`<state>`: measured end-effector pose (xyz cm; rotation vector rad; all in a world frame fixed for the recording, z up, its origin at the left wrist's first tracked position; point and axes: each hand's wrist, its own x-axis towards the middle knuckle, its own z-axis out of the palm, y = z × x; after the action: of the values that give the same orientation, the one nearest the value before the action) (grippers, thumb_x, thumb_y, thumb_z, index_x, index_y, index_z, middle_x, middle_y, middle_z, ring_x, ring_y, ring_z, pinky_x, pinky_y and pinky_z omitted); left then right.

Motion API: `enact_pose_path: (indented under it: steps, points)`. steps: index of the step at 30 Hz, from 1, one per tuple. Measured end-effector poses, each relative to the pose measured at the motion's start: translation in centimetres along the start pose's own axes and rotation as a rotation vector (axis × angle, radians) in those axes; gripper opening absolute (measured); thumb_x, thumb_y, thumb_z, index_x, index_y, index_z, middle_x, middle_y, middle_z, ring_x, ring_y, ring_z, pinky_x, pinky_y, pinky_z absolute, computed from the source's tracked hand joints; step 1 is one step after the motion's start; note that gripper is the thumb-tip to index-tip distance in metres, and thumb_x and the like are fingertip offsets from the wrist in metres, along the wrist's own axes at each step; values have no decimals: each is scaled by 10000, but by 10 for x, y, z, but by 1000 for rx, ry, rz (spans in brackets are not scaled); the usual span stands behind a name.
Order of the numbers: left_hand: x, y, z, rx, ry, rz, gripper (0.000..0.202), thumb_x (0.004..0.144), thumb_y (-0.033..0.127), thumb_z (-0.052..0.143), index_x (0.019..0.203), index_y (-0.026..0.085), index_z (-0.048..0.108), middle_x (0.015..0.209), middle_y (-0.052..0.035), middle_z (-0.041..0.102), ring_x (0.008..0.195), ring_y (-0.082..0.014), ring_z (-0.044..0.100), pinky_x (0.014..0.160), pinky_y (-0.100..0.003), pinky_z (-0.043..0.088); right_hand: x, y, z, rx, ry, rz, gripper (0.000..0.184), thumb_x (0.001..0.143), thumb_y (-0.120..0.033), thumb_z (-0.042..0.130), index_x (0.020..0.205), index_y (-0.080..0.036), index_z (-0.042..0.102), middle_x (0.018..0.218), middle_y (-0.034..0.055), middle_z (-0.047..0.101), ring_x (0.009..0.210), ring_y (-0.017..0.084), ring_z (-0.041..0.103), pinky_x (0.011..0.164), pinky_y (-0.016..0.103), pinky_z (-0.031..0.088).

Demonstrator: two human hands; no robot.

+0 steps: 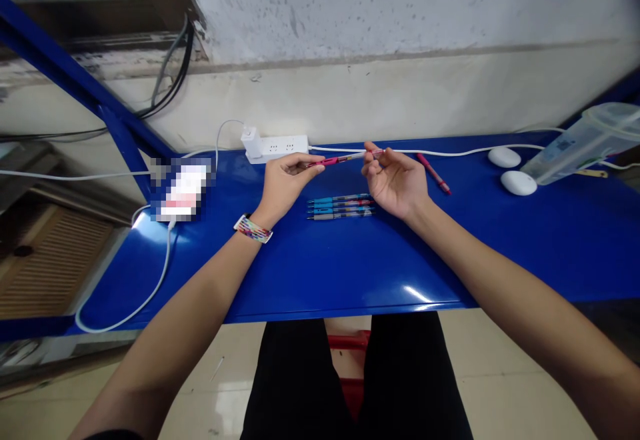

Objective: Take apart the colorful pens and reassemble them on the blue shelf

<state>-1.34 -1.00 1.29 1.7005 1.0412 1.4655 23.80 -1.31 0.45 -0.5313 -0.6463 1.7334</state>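
Left hand (285, 183) and right hand (399, 187) pinch opposite ends of a pink pen (332, 161), apparently steadying its slim length.

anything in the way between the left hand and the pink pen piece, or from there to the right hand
Nothing visible is in the way. The left hand holds the pink pen piece. Only a slim pale tube, in line with it, spans the gap to the right hand. The row of pens lies lower in view.

No lettering is legible. The label (556, 146) on the right-hand plastic container (593, 137) is blurred; the left phone screen (184, 187) is pixelated.
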Motion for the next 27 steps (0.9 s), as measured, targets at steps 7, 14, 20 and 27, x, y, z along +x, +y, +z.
enact_pose_path:
  steps: [7, 14, 20, 27]
  points:
    - [-1, 3, -1, 0, 2, 5, 130, 846, 204, 921, 962, 261, 918, 983, -52, 903, 925, -223, 824, 904, -403, 675, 1, 4, -4, -24, -26, -10, 221, 969, -238, 662, 1140, -196, 796, 986, 40, 850, 966, 135, 816, 896, 233, 696]
    - [-2, 4, -2, 0, -3, 10, 126, 846, 228, 928, 967, 263, 921, 984, -57, 903, 925, -223, 821, 912, -402, 671, 1, 3, -3, 10, -3, 7, 207, 959, -200, 655, 1119, -202, 786, 944, 24, 837, 917, 126, 809, 879, 221, 697]
    - [-3, 1, -2, -14, -25, -37, 143, 841, 282, 939, 981, 261, 918, 982, -59, 900, 891, -215, 800, 896, -400, 658, 0, 2, -1, -55, 33, -7, 269, 975, -252, 630, 1193, -193, 775, 968, 36, 828, 997, 151, 812, 913, 247, 698]
    - [-3, 0, -2, -25, -33, -33, 141, 832, 296, 939, 969, 271, 920, 960, -54, 898, 875, -211, 797, 868, -388, 651, -1, 0, 1, -17, 80, 23, 229, 939, -179, 643, 1124, -197, 777, 932, 35, 823, 967, 141, 807, 892, 223, 690]
